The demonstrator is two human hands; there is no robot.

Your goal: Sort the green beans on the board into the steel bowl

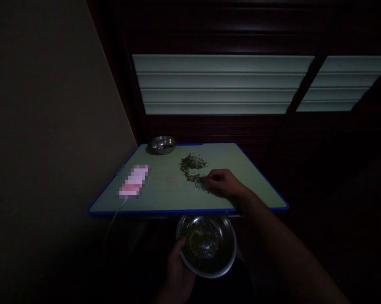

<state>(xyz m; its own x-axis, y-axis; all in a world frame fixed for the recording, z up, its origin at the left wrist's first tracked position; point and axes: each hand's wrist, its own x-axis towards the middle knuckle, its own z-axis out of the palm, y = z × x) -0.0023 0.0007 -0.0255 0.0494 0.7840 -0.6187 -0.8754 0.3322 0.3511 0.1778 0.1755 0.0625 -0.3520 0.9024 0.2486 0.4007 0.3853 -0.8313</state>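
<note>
A wide round steel bowl [225, 256] is grasped at its rim by the left hand [179, 270], with the thumb laid over the near-left edge; small green grains [203, 240] are held inside it. The bowl is kept just below the near edge of the pale green, blue-edged bench [241, 164]. On the bench, the curled fingers of the right hand [226, 182] are brought to the near-right side of a loose scatter of dark green-brown grains [192, 164] — whether anything is pinched in that grip, or how tightly it is closed, cannot be told in the dim light. Faint whitish bits [173, 181] are spread to the left of the scatter. A small shiny metal bowl [163, 145] is set at the far-left corner — nearer, a pixelated pink-and-white flat object [134, 181] is seen, with a thin pale cable [112, 221] led over the edge.
</note>
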